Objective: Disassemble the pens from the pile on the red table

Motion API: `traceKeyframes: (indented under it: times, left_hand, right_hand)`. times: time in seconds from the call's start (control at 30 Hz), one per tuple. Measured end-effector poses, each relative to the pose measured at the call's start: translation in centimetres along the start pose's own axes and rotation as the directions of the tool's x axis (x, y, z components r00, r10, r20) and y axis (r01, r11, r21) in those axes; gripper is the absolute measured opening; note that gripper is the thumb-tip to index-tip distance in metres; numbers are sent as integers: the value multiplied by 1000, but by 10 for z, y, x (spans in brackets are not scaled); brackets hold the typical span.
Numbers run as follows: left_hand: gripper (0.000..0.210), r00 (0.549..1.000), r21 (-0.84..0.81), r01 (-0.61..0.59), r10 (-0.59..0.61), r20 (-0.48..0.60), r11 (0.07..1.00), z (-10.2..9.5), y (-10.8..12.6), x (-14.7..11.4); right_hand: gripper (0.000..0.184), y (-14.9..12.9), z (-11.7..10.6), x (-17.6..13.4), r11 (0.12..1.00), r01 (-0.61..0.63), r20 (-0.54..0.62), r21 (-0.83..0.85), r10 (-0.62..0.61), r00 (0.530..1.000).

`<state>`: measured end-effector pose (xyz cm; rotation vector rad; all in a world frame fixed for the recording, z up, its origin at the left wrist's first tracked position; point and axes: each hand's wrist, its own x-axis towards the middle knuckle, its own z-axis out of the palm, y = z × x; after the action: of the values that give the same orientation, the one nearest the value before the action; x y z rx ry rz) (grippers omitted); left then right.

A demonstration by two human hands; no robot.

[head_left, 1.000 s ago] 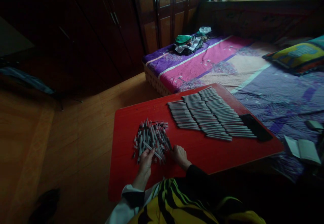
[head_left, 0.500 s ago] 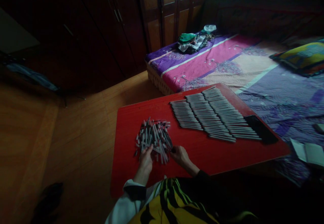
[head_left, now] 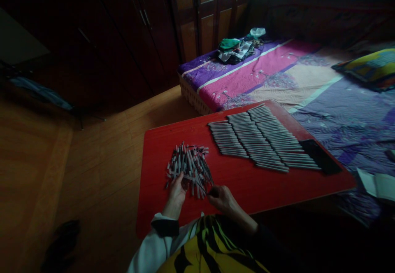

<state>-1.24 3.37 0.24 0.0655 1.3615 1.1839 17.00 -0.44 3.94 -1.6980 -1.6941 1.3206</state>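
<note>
On the red surface (head_left: pixel 154 149) sits a loose heap of pen-like sticks (head_left: pixel 189 162). Left hand (head_left: pixel 175 194) curls round a pale tube (head_left: pixel 190 177) at its near edge; right hand (head_left: pixel 222 199), fingertips pinched together, holds a thin dark stick (head_left: pixel 203 190). Neat pale rows (head_left: pixel 253 139) beside, flat black item (head_left: pixel 321 157), then bed (head_left: pixel 305 69).

The thin dark stick (head_left: pixel 204 190) held in the bare right hand (head_left: pixel 220 199) was too small to be identified. In the heap of slender grey tubes (head_left: pixel 189 162), the lowest were hidden. The yellow patterned cloth pillow (head_left: pixel 372 69) was cut off at the right edge.
</note>
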Motion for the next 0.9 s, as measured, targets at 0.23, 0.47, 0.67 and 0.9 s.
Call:
traceKeyframes:
  times: [0.23, 0.47, 0.67, 0.9]
  left_hand:
    - [17, 1000, 42, 1, -3, 31, 999, -2, -4, -1]
    - [18, 1000, 45, 18, -18, -17, 999, -6, -6, -3]
    - [16, 997, 12, 32, -31, -64, 999, -11, -8, -3]
    - [6, 984, -79, 174, -175, -15, 982, 9, -14, -24]
  right_hand:
    - [19, 5, 0, 2, 1000, 14, 15, -20, -14, 1000]
    - [18, 0, -3, 10, 999, 13, 28, -49, -11, 1000]
    - [18, -11, -1, 16, 999, -3, 12, -40, 3, 1000]
    - [30, -12, 8, 26, 998, 32, 5, -54, -31, 999]
